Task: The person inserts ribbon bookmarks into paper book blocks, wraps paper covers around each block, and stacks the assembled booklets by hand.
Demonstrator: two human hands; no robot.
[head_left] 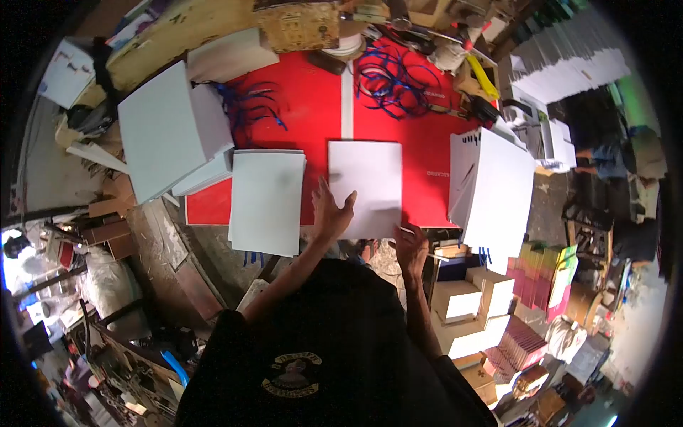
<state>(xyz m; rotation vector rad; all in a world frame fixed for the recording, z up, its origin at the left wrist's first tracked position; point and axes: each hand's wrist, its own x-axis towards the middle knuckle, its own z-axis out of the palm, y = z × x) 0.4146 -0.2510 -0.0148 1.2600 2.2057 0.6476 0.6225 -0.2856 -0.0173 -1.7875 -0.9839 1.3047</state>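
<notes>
A white block of paper sheets (pixel 366 178) lies on the red board (pixel 420 171) in front of me. My left hand (pixel 331 215) is at its left edge, fingers and thumb spread. At the lower right corner of the block, my right hand (pixel 412 249) has its fingers bent together; what is between the fingertips is too small to make out. Left of my left hand is a stack of white paper blocks (pixel 267 203), with blue ribbon ends (pixel 252 257) hanging below its near edge.
Taller white stacks stand at the left (pixel 160 132) and right (pixel 498 192) of the board. Blue ribbons (pixel 395 82) lie tangled toward the back, near a yellow-handled tool (pixel 482 77). Cardboard boxes (pixel 455 302) are piled at my lower right.
</notes>
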